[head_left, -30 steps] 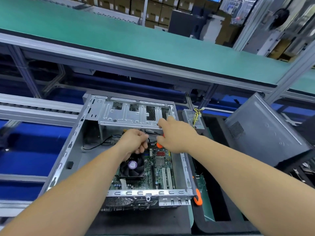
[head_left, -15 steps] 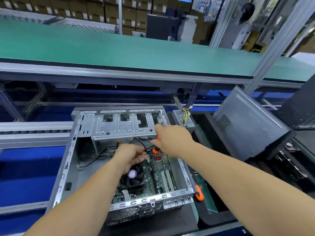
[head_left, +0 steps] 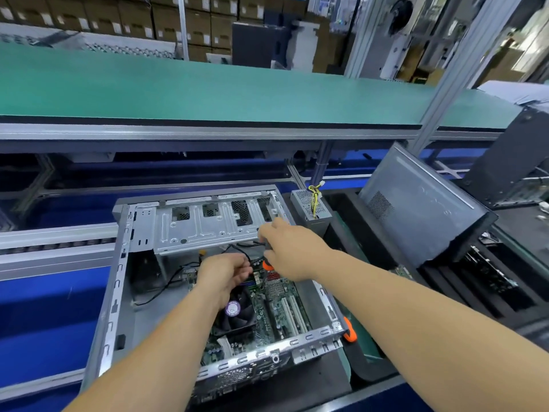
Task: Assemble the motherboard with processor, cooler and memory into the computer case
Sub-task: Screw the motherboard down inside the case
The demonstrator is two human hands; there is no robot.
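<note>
An open grey computer case (head_left: 118, 281) lies flat in front of me. Inside it sits the green motherboard (head_left: 276, 310) with a black cooler fan (head_left: 234, 313) that bears a purple sticker. My left hand (head_left: 222, 275) is curled over the board's far edge, its fingers pinching black cables (head_left: 237, 251). My right hand (head_left: 288, 251) grips a screwdriver with an orange and black handle (head_left: 267, 264), pointed down at the board's far right part. The screwdriver's tip is hidden.
A silver drive cage (head_left: 205, 227) spans the case's far end. A small power supply (head_left: 312, 206) with yellow wires stands at the right. A grey side panel (head_left: 416, 209) leans further right. Another orange tool (head_left: 350, 331) lies beside the case. A green conveyor (head_left: 208, 93) runs behind.
The view has swung left and down a little. Both hands stay at the board's far edge, the right hand lifted slightly towards the drive cage with the screwdriver.
</note>
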